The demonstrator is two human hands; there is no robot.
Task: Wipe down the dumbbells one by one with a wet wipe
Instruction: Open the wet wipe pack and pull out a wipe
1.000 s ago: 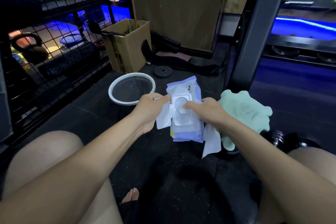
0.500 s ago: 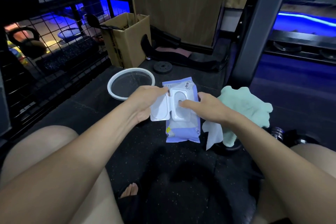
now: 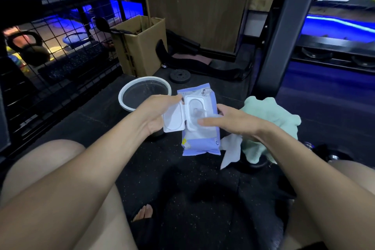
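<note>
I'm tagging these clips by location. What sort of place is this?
Most likely a gym: a kettlebell sits behind the wire rack, a small weight plate lies on the speckled rubber floor, and plates hang further back.

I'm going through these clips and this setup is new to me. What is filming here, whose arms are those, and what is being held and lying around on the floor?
There is no machine. A person wears a wide-angle camera on the head, looking forward and down, so you see their own bare arms and knees.

The left hand holds a pack of wet wipes by its side, next to the flip lid, which stands open. The right hand grips the pack's other side, index finger laid across the opening, and a loose white wipe hangs below it.

On the dark rubber floor are a round basin, a mint-green cloth, a small weight plate and a cardboard box. Metal parts at the right may be a dumbbell, mostly hidden. A wire rack stands to the left.
</note>
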